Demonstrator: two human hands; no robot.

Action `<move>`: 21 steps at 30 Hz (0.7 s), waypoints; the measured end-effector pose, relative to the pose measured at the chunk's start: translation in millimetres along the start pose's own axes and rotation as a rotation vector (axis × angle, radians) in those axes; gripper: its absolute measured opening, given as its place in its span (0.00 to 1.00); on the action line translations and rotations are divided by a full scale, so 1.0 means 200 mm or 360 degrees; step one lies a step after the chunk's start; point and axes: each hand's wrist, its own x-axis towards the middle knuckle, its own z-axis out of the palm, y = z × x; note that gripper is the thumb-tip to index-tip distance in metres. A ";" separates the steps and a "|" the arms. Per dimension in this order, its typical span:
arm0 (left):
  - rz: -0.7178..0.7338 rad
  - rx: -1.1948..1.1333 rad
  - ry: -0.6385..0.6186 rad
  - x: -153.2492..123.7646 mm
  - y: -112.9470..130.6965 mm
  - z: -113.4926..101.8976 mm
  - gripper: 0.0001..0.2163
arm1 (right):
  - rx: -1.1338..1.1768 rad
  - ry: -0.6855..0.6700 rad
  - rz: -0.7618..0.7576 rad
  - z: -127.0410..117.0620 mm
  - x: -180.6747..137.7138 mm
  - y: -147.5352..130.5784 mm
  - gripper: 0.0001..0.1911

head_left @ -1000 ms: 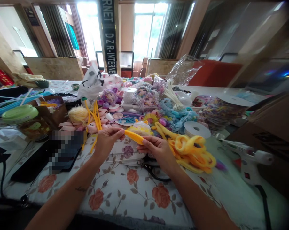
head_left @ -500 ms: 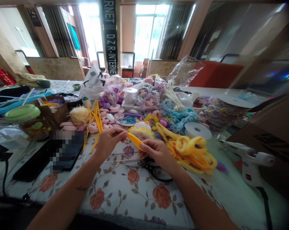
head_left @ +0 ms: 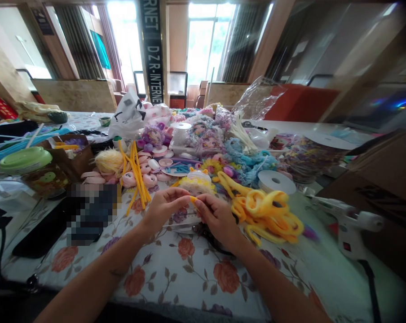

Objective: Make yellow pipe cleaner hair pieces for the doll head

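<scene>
Both hands meet over the flowered tablecloth (head_left: pixel 165 269). My left hand (head_left: pixel 167 205) pinches one end of a short yellow fuzzy strip (head_left: pixel 193 199), and my right hand (head_left: pixel 218 217) pinches it close by. Only a small bit of the strip shows between the fingertips. Just behind them sits a doll head with yellow hair (head_left: pixel 198 181), its lower part covered by the hands. Scissors with black handles (head_left: pixel 219 247) lie partly hidden under my right hand. A loose heap of thick yellow chenille cord (head_left: pixel 266 211) rests right of that hand.
Thin yellow stems (head_left: pixel 139 175) lie left of centre near bare doll heads (head_left: pixel 150 180). Two dark phones (head_left: pixel 44 229) and a green-lidded jar (head_left: pixel 26 159) are at left. A white ribbon spool (head_left: pixel 277 181) and a glue gun (head_left: pixel 354 229) stand at right. Plastic bags and curly-haired dolls crowd the back.
My hands have come closer together, and less of the yellow strip shows between them. My left hand has shifted right and slightly down.
</scene>
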 end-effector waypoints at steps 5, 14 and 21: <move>-0.0064 0.0004 -0.0097 0.01 0.01 -0.02 0.11 | 0.0051 0.0004 0.0033 0.00 0.00 0.01 0.15; -0.0032 -0.0118 -0.0211 0.00 -0.02 -0.04 0.08 | 0.0773 -0.0260 0.0410 -0.03 0.00 -0.01 0.17; -0.0062 -0.0320 -0.0198 0.00 -0.03 -0.02 0.06 | 0.1074 -0.0336 0.0458 -0.02 0.00 0.02 0.16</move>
